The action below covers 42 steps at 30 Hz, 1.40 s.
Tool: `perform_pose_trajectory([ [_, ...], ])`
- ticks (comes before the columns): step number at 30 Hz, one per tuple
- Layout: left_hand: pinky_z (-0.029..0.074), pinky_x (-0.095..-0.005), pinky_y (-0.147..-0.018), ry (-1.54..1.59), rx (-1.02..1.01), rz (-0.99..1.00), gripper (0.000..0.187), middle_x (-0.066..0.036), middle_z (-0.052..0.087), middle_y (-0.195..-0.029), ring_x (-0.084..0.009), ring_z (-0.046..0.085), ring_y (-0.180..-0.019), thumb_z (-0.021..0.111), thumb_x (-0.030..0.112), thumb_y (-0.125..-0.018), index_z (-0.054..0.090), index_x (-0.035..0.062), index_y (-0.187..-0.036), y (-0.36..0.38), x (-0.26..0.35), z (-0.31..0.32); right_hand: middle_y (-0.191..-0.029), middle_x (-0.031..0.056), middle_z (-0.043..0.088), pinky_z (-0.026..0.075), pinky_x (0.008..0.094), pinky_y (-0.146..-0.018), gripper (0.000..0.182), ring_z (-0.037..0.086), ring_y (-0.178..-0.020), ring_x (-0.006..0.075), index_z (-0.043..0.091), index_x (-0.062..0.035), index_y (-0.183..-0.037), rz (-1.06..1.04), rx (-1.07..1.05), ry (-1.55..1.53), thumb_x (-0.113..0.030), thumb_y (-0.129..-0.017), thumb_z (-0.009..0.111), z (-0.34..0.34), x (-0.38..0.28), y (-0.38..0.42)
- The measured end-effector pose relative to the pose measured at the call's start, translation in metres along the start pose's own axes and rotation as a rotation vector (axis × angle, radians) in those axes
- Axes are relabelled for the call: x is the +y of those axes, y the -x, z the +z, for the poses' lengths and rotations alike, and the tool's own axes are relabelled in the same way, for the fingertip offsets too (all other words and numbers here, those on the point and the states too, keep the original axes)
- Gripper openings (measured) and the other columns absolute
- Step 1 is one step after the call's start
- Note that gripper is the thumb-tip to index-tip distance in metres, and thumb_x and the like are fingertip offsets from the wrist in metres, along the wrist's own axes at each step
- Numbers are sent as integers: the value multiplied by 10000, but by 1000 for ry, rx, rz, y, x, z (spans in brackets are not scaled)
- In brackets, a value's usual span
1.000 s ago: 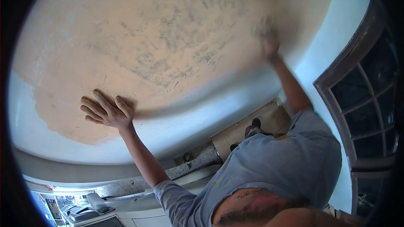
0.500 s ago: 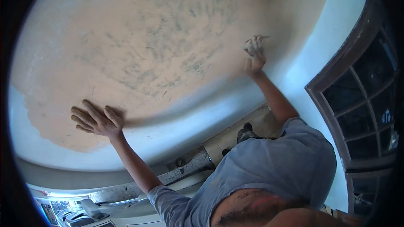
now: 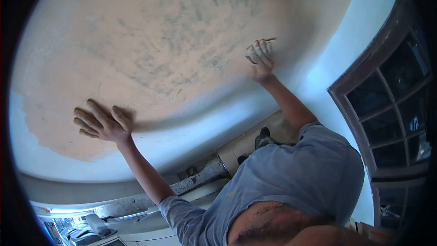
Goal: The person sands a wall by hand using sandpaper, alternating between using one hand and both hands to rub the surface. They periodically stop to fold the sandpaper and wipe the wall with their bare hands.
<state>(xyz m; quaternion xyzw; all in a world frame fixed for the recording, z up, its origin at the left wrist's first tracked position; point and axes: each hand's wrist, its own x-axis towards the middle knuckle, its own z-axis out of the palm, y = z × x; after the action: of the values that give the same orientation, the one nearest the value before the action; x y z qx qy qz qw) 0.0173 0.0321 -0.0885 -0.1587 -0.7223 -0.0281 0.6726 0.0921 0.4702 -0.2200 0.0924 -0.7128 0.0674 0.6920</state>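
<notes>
My left hand point(image 3: 104, 122) lies with its fingers spread on the orange-tan coated wall point(image 3: 104, 54), near the coat's lower left edge. Nothing shows in that hand, and pale dust covers its fingers. To the right and higher up, my right hand point(image 3: 261, 58) presses a thin sheet of sandpaper point(image 3: 248, 58) to the wall. Only the sheet's edges show, at either side of my bent fingers; the rest is hidden under the hand. Dark grey patches and scratches mark the coat between the hands.
A dark-framed window point(image 3: 359, 114) with several panes stands to the right, beside a pale wall strip. Below are a ledge point(image 3: 200, 183), a dark shoe point(image 3: 265, 137) on the floor, and a white cabinet point(image 3: 150, 239) with grey items at lower left.
My right hand has moved left across the wall with the sandpaper. My left hand stays spread on the wall, appearing slightly higher as the view shifts a little.
</notes>
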Motion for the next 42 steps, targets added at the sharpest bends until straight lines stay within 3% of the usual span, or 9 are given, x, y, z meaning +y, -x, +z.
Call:
perform_pose_trajectory([
  [8, 17, -500, -1150, 33, 16, 5, 627, -230, 232, -1529, -361, 174, -1437, 303, 487, -971, 411, 77, -1432, 1, -2, 5, -1297, 163, 567, 327, 453, -1087, 333, 488, -1265, 338, 606, -38, -1204, -220, 90, 90, -95, -904, 475, -10, 22, -265],
  [15, 14, -491, -1151, 55, 23, -29, 629, -227, 296, -1504, -376, 199, -1426, 308, 512, -969, 464, 81, -1401, -1, 2, -1, -1299, 196, 564, 276, 516, -1094, 353, 457, -1288, 376, 612, -46, -1228, 96, -40, -126, -99, -914, 460, 6, -36, -11],
  [19, 14, -494, -1150, 48, 23, -21, 632, -224, 298, -1505, -381, 199, -1425, 316, 520, -962, 463, 91, -1403, -1, 0, 0, -1247, 198, 601, 295, 504, -1094, 278, 496, -1267, 340, 687, -30, -1064, -258, -109, 8, -61, -900, 466, 4, -25, -114],
  [22, 14, -494, -1151, 56, 0, -20, 632, -221, 290, -1509, -375, 196, -1427, 317, 521, -963, 460, 93, -1406, 0, 0, -2, -1246, 169, 599, 359, 451, -1056, 296, 523, -1219, 341, 637, -19, -1145, -89, -168, 120, -81, -918, 459, 0, -40, -262],
  [23, -2, -497, -1151, 68, 8, -31, 633, -234, 284, -1506, -383, 183, -1429, 310, 526, -962, 466, 97, -1402, 1, -1, 0, -1333, 153, 550, 304, 451, -1109, 348, 463, -1293, 321, 586, -17, -1240, -261, 141, 71, -55, -927, 437, 5, -47, -303],
  [27, -17, -496, -1152, 60, -19, -59, 634, -249, 283, -1502, -394, 174, -1429, 293, 532, -965, 479, 103, -1393, 1, 1, -2, -1192, 188, 633, 332, 477, -1054, 279, 548, -1185, 382, 683, -22, -1075, 166, -221, 223, -128, -902, 491, 29, -36, -204],
  [33, -26, -490, -1150, 79, 25, -65, 588, -218, 285, -1512, -370, 171, -1436, 350, 485, -962, 483, 106, -1392, -1, 3, -1, -1227, 144, 624, 297, 513, -1070, 280, 511, -1236, 340, 683, -59, -1103, -78, -183, -83, -70, -880, 514, 35, -63, 4],
  [38, -51, -485, -1148, 89, -10, -84, 599, -219, 284, -1512, -366, 157, -1440, 359, 500, -952, 484, 112, -1392, 1, 2, -1, -1250, 134, 607, 339, 484, -1051, 316, 530, -1206, 301, 634, -52, -1178, -252, 91, -129, -78, -898, 489, 54, -96, -257],
  [42, -44, -496, -1144, 103, 15, -86, 603, -228, 305, -1500, -381, 172, -1433, 350, 514, -949, 508, 118, -1376, 4, 0, 2, -1208, 111, 630, 330, 466, -1047, 276, 543, -1189, 274, 655, -48, -1131, -245, 105, -68, -98, -905, 504, 56, -132, -232],
])
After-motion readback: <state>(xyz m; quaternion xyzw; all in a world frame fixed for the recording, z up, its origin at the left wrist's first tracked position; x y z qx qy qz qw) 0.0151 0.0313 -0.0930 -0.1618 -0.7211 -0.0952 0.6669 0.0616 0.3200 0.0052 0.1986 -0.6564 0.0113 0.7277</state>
